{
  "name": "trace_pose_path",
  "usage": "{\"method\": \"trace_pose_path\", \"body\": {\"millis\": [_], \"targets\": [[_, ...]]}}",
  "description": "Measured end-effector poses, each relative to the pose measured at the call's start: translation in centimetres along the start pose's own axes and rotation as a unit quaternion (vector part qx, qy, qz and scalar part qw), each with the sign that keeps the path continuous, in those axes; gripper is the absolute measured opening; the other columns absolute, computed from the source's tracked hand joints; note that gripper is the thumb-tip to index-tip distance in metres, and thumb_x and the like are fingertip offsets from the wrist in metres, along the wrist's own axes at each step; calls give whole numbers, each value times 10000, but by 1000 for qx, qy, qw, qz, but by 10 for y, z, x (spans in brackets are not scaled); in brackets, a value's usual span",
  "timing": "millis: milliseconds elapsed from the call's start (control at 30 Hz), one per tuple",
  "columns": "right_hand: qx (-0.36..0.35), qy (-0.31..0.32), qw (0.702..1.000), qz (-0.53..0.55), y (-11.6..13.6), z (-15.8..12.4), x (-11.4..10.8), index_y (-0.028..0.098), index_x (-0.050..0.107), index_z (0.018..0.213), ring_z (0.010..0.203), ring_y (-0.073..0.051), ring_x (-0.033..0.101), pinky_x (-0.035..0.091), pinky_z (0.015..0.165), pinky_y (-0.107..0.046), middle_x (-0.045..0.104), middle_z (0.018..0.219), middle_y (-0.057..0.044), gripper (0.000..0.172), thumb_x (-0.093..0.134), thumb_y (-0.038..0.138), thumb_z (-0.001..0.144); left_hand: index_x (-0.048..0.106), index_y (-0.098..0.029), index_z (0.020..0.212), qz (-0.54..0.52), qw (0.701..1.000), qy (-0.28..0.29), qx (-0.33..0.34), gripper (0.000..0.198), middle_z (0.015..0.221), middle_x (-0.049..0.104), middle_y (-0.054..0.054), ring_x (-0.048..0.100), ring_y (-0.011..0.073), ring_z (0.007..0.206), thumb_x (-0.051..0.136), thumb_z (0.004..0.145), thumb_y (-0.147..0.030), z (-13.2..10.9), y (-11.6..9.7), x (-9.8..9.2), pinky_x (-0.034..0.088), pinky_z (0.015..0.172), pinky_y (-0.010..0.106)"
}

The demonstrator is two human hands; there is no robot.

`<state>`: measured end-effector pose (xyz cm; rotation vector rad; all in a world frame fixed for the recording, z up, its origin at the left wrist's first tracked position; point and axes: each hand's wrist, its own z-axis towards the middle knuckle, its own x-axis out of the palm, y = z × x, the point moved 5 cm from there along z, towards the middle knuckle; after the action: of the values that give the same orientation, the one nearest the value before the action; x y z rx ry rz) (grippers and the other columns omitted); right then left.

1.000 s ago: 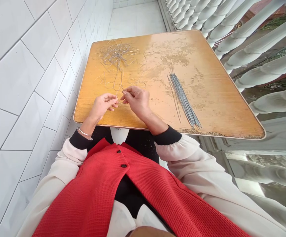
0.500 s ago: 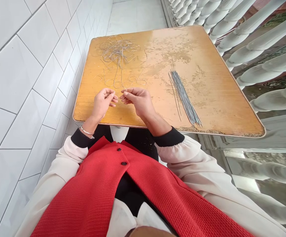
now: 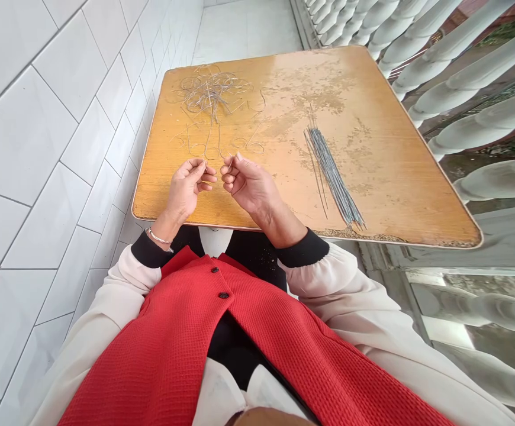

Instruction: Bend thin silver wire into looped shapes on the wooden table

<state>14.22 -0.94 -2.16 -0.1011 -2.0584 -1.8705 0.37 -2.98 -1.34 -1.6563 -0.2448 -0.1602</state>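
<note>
left hand (image 3: 189, 188) and right hand (image 3: 249, 184) held close together
fingers are curled inward and fingertips pinched, wrists kept low

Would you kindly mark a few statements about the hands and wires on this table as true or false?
1. The left hand rests on the bundle of straight wires. False: it is beside the right hand, apart from the bundle.
2. The bundle lies to the right of both hands. True.
3. The tangle of bent wires sits at the table's near right corner. False: it lies far left, by the tiled wall.
4. A bracelet circles the left wrist. True.
5. The right hand pinches a thin wire. True.
</note>
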Motion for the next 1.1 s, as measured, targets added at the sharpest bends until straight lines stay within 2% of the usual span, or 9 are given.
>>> {"method": "trace_pose_path", "body": {"millis": [167,267,433,533,600,833,1100], "targets": [[29,9,999,43,-1,-3,3,187,602,672,465,-51,428,355,440,-168,550,579,39,231,701,272,863,545,-200,866,19,999,37,6,141,690,628,-61,553,35,538,579,997,-238,-1,1,2,437,567,173],[34,35,998,37,-1,-3,4,171,625,644,433,-56,406,316,411,-177,532,525,34,192,697,206,819,540,-194,837,26,998,49,9,158,647,606,-70,513,32,496,601,981,-219,-1,2,2,401,524,176],[43,43,997,39,-1,-2,-2,159,636,662,439,-57,455,330,425,-177,566,545,20,180,693,186,830,563,-187,874,14,998,63,-6,124,674,652,-57,582,37,530,631,969,-227,2,6,-1,443,552,166],[42,36,998,36,-1,-2,-4,171,670,755,481,-65,509,392,468,-180,604,601,23,112,704,214,853,579,-192,938,7,999,44,-11,96,702,684,-48,627,42,566,607,990,-267,2,6,-3,478,587,161],[39,34,998,32,0,-2,-4,180,682,800,491,-68,521,411,479,-185,612,616,29,87,718,239,853,581,-193,913,16,999,37,-18,140,705,685,-48,629,39,569,597,1000,-302,1,5,-3,480,592,159],[37,42,998,16,1,-2,0,180,676,710,436,-50,416,334,420,-179,540,535,47,178,788,296,785,526,-185,706,16,996,77,-37,323,622,626,-48,556,35,488,618,977,-335,0,4,-2,423,520,176],[38,59,998,8,3,-4,3,159,632,609,421,-26,316,237,405,-173,488,481,49,203,814,224,671,513,-181,652,-17,991,126,-50,311,554,593,-54,508,35,440,626,936,-233,0,7,-1,362,474,184]]}}
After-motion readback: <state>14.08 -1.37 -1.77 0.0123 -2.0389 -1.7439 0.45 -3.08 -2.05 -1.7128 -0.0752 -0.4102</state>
